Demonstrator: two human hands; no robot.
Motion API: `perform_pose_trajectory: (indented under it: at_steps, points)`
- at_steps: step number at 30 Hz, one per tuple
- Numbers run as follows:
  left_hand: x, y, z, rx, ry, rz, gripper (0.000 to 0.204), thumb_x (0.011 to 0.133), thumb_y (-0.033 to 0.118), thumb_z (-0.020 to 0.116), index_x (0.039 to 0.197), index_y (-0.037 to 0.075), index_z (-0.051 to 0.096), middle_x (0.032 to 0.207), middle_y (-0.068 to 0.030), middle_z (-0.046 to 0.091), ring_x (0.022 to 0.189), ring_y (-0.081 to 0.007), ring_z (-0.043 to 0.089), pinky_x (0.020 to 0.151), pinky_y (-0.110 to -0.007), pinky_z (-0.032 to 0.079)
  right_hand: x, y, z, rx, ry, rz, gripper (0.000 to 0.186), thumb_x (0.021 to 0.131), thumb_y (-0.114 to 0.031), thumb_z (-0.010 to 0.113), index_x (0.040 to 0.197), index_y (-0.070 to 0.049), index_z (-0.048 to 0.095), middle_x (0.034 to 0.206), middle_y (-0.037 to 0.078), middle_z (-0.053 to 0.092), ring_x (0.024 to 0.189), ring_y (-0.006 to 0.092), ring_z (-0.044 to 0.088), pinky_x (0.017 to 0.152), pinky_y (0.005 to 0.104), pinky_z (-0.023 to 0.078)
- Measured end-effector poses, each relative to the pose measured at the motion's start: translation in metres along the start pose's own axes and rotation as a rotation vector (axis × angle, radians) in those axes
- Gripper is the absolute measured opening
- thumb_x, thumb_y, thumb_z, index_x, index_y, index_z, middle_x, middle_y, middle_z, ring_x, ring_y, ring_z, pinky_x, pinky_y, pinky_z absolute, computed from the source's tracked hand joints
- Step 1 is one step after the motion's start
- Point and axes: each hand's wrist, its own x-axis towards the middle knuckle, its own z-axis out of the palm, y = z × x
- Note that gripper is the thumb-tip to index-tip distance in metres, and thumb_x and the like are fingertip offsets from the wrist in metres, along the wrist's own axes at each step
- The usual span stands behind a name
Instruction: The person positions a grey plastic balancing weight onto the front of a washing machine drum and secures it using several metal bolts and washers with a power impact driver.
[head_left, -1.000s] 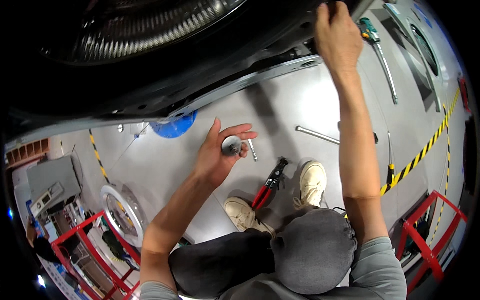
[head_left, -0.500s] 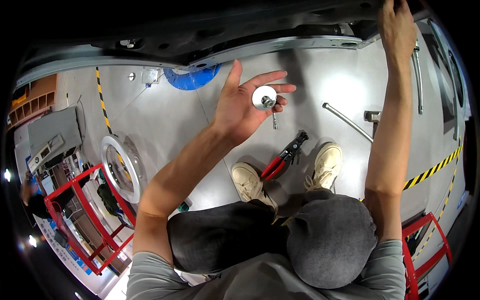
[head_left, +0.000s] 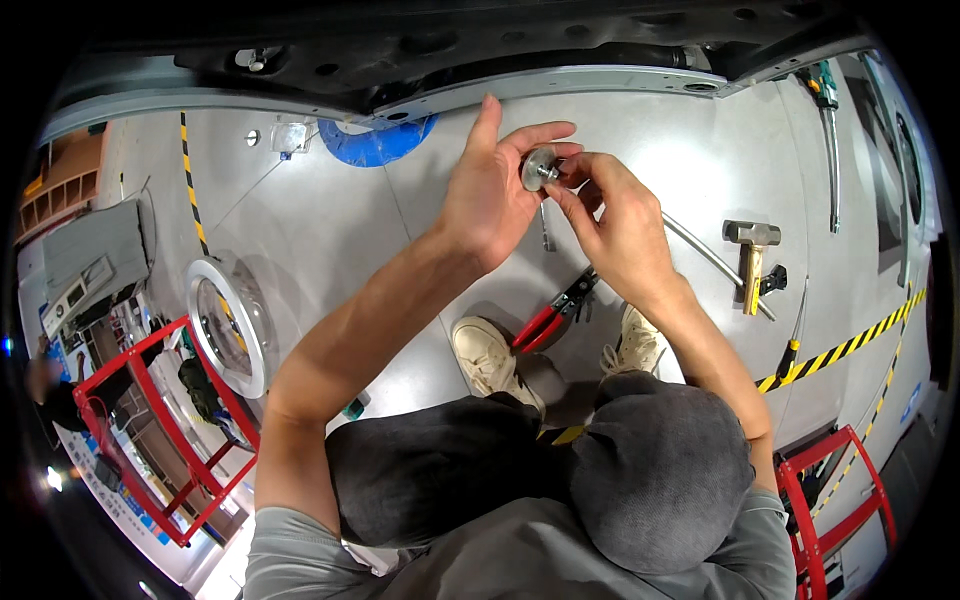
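My left hand [head_left: 490, 200] is palm up, thumb raised, with a metal bolt and round washer [head_left: 537, 170] held at its fingers. My right hand [head_left: 620, 225] pinches the same piece with thumb and fingertips from the right. Both are just below the metal rail [head_left: 450, 95] along the dark underside of a body [head_left: 450, 40] at the top. On the floor below lie red-handled pliers [head_left: 545, 323], a short steel bar [head_left: 547, 236], a long bar [head_left: 690, 248] partly behind my right hand, and a hammer [head_left: 754, 262].
A blue disc [head_left: 370, 146], a round door [head_left: 225, 325] and red racks [head_left: 140, 367] [head_left: 830, 455] stand around me. A drill-like tool [head_left: 822, 90], a screwdriver [head_left: 790, 355] and striped tape [head_left: 850, 335] lie at right. A blurred person [head_left: 55, 395] is at far left.
My right hand has left the upper body's edge and moved down-left onto the bolt and washer. My left hand has moved up toward the rail with them, and the hammer now shows.
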Motion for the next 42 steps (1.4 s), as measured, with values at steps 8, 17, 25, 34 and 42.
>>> perform_pose_trajectory:
  at_steps: [8, 17, 25, 34, 42]
  points:
    - [0.003, -0.005, 0.026, 0.261, 0.006, 0.127, 0.063, 0.100, 0.048, 0.022, 0.137, -0.001, 0.035, 0.135, -0.0180, 0.042, 0.121, -0.0217, 0.041, 0.103, -0.036, 0.032, 0.004, 0.044, 0.011, 0.773, -0.032, 0.300, 0.019, 0.088, -0.008, 0.063, 0.101, 0.004, 0.059, 0.092, 0.009, 0.066, 0.078, 0.0166, 0.065, 0.073, 0.0285, 0.053]
    - [0.035, 0.000, 0.048, 0.515, -0.023, 0.293, 0.047, 0.091, 0.007, 0.057, 0.130, -0.003, 0.034, 0.126, -0.0189, 0.051, 0.109, -0.0170, 0.054, 0.096, -0.029, 0.041, 0.019, 0.047, -0.020, 1.274, 0.068, 0.440, 0.019, 0.091, -0.008, 0.059, 0.105, 0.003, 0.055, 0.092, 0.009, 0.065, 0.081, 0.0153, 0.065, 0.076, 0.0264, 0.053]
    - [0.085, 0.001, 0.082, 0.509, 0.085, 0.404, 0.053, 0.089, 0.009, 0.062, 0.131, -0.005, 0.032, 0.117, -0.0148, 0.056, 0.103, -0.0172, 0.057, 0.094, -0.029, 0.043, 0.057, 0.067, -0.031, 1.363, 0.351, 0.281, 0.015, 0.091, -0.004, 0.056, 0.101, 0.007, 0.055, 0.089, 0.013, 0.065, 0.078, 0.0170, 0.065, 0.074, 0.0273, 0.054]
    - [0.007, -0.010, 0.014, 0.997, 0.149, 0.180, 0.036, 0.092, 0.008, 0.056, 0.126, -0.001, 0.048, 0.130, -0.0105, 0.050, 0.127, -0.0202, 0.041, 0.108, -0.033, 0.029, 0.102, 0.067, -0.034, 1.294, 0.665, 0.249, 0.015, 0.091, -0.003, 0.057, 0.098, 0.008, 0.052, 0.086, 0.015, 0.063, 0.075, 0.0195, 0.066, 0.066, 0.0266, 0.056]
    - [-0.052, -0.020, -0.046, 0.928, 0.192, -0.127, 0.033, 0.092, 0.009, 0.056, 0.124, 0.002, 0.053, 0.124, -0.0067, 0.056, 0.121, -0.0162, 0.045, 0.104, -0.031, 0.033, 0.121, 0.065, -0.025, 1.185, 0.718, 0.176, 0.014, 0.091, -0.002, 0.057, 0.097, 0.008, 0.051, 0.088, 0.017, 0.064, 0.075, 0.0185, 0.066, 0.068, 0.0269, 0.056]
